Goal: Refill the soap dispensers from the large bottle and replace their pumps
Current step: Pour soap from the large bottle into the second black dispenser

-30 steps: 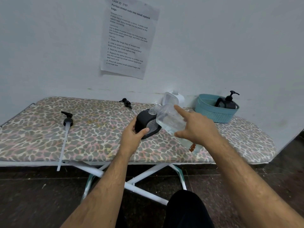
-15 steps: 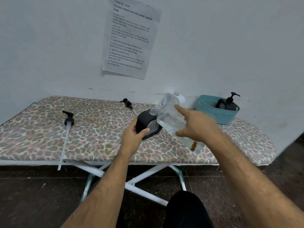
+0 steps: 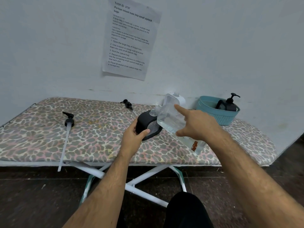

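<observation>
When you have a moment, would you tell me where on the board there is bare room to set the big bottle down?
Bare cover lies between the long-tubed pump and the left hand, and along the near edge. It is crowded behind: second pump, black dispenser, tilted bottle, teal basket.

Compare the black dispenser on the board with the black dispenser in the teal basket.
The dispenser on the board has no pump and an open neck; the dispenser in the basket has its pump fitted. The first is gripped by the left hand while the right hand tips the clear bottle at its neck; the second stands untouched inside the teal basket. Both are black.
</observation>
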The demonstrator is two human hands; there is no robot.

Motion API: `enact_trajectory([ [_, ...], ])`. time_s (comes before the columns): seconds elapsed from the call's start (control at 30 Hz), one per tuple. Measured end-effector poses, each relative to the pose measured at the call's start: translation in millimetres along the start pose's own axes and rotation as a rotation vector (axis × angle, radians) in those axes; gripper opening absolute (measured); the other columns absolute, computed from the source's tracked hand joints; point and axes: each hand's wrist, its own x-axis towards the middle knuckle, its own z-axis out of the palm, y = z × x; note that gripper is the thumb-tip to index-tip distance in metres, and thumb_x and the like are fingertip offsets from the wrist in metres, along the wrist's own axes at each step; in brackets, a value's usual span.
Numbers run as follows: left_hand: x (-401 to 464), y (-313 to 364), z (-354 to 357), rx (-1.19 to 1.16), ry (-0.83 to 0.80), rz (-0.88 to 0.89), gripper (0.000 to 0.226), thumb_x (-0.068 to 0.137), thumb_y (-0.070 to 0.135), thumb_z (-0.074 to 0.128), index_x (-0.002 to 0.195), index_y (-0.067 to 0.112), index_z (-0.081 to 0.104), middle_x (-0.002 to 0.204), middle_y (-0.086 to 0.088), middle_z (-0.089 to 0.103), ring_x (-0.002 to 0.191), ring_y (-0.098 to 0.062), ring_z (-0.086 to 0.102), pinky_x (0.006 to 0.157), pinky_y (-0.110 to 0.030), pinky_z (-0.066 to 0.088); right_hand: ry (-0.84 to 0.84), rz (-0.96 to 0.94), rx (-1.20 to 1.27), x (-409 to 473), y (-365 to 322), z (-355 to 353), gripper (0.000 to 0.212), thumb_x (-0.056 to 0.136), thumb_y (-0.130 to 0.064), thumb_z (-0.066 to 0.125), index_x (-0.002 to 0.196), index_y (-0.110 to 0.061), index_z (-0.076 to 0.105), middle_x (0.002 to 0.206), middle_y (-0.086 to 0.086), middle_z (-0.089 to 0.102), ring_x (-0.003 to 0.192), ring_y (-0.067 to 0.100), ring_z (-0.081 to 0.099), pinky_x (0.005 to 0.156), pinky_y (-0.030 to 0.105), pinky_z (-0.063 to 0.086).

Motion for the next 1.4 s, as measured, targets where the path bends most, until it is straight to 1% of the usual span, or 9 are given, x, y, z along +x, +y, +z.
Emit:
enact_trajectory([
  [0.13,0,0,0,-0.010,-0.004,0.000,0.057,0.089,0.012,0.070,0.135,0.037,0.050,0.111,0.028,0.060,0.101,0.012,0.059,0.077,-0.007,0.050,-0.013,-0.003,-0.001,-1,-1,-4,0.096,0.076,-0.050,0.073,0.151,-0.048,0.012,0.117,-0.002,0.066,0.098,0.019,0.063,0.074,0.037,0.057],
  [0.27,0,-2,0,-0.013,-0.007,0.013,0.058,0.088,0.012,0.070,0.139,0.030,0.050,0.120,0.019,0.063,0.109,0.004,0.060,0.083,-0.009,0.050,-0.015,-0.008,-0.016,-2,-3,-8,0.094,0.077,-0.050,0.074,0.150,-0.048,0.015,0.115,-0.002,0.066,0.095,0.019,0.063,0.074,0.037,0.058],
  [0.4,1,-2,0,-0.013,-0.010,0.012,0.057,0.088,0.012,0.070,0.139,0.030,0.051,0.118,0.022,0.063,0.109,0.005,0.061,0.081,-0.010,0.050,-0.023,-0.007,-0.022,-1,-3,-11,0.094,0.077,-0.050,0.074,0.150,-0.047,0.016,0.113,-0.004,0.066,0.093,0.018,0.063,0.073,0.036,0.058],
  [0.5,1,-3,0,-0.022,-0.012,0.007,0.057,0.088,0.011,0.070,0.139,0.030,0.051,0.118,0.020,0.064,0.109,0.003,0.061,0.080,-0.009,0.050,-0.023,-0.015,-0.025,-1,-4,-13,0.092,0.077,-0.050,0.074,0.150,-0.047,0.018,0.113,-0.004,0.066,0.092,0.018,0.063,0.072,0.035,0.057],
  [0.73,1,-2,0,-0.017,-0.005,0.003,0.057,0.088,0.012,0.070,0.138,0.031,0.051,0.115,0.022,0.062,0.103,0.009,0.061,0.077,-0.006,0.048,-0.033,-0.013,-0.034,2,-4,-14,0.096,0.076,-0.051,0.075,0.151,-0.046,0.015,0.112,-0.005,0.066,0.092,0.016,0.062,0.074,0.036,0.058],
  [1.03,2,-4,0,-0.001,-0.008,0.002,0.057,0.088,0.014,0.071,0.136,0.036,0.050,0.116,0.022,0.064,0.108,0.002,0.062,0.085,-0.015,0.052,-0.042,-0.023,-0.049,4,-4,-16,0.096,0.075,-0.052,0.075,0.151,-0.046,0.016,0.115,-0.006,0.066,0.095,0.016,0.063,0.076,0.038,0.058],
  [1.1,2,-3,0,0.000,-0.008,0.000,0.057,0.088,0.013,0.071,0.134,0.039,0.050,0.115,0.023,0.063,0.106,0.005,0.061,0.086,-0.015,0.052,-0.041,-0.024,-0.049,4,-4,-17,0.097,0.075,-0.052,0.075,0.151,-0.047,0.016,0.114,-0.007,0.066,0.094,0.016,0.063,0.075,0.037,0.058],
  [1.2,1,0,0,0.002,-0.005,0.002,0.055,0.088,0.011,0.070,0.129,0.042,0.048,0.110,0.026,0.061,0.097,0.016,0.060,0.076,-0.007,0.049,-0.038,-0.023,-0.047,4,-3,-16,0.098,0.075,-0.052,0.075,0.152,-0.047,0.015,0.115,-0.006,0.066,0.095,0.017,0.063,0.075,0.037,0.058],
  [1.4,1,0,0,0.001,-0.005,0.000,0.055,0.089,0.010,0.070,0.127,0.043,0.048,0.110,0.027,0.061,0.097,0.018,0.059,0.075,-0.005,0.048,-0.038,-0.025,-0.047,4,-2,-15,0.098,0.074,-0.053,0.075,0.151,-0.047,0.015,0.114,-0.006,0.066,0.094,0.016,0.063,0.076,0.038,0.058],
])
